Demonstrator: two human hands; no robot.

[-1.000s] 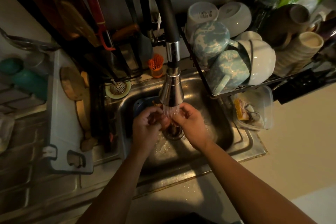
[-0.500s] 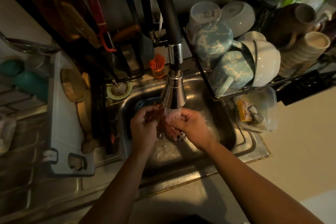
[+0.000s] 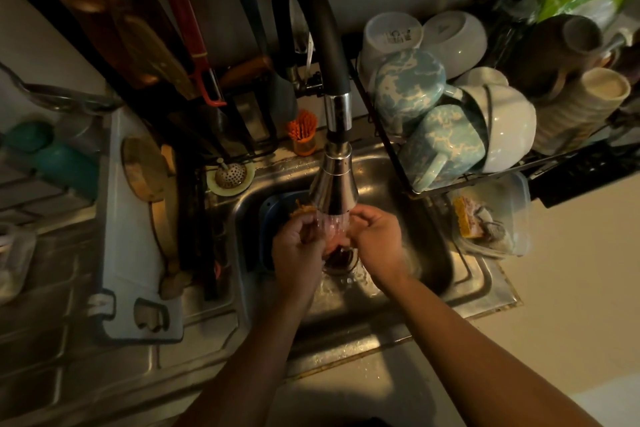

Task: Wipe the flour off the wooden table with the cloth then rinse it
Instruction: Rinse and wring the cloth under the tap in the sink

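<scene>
Both hands are over the steel sink (image 3: 433,253), under the chrome spray head of the black faucet (image 3: 334,184), with water running onto them. My left hand (image 3: 298,253) grips a small orange-brown cloth (image 3: 303,210), whose edge sticks out above its fingers. My right hand (image 3: 377,243) pinches the other end of the cloth under the stream. Most of the cloth is hidden between the hands and by the water. The wooden table is out of view.
A dish rack (image 3: 450,180) with mugs and bowls hangs over the sink's right side. A plastic tub (image 3: 516,215) with sponges sits at the right rim. A white cutting board (image 3: 135,253), a strainer plug (image 3: 230,177) and hanging utensils stand to the left.
The hands have kept working the cloth under the running water, shifting slightly; the cloth's orange edge now shows above the left hand's fingers.
</scene>
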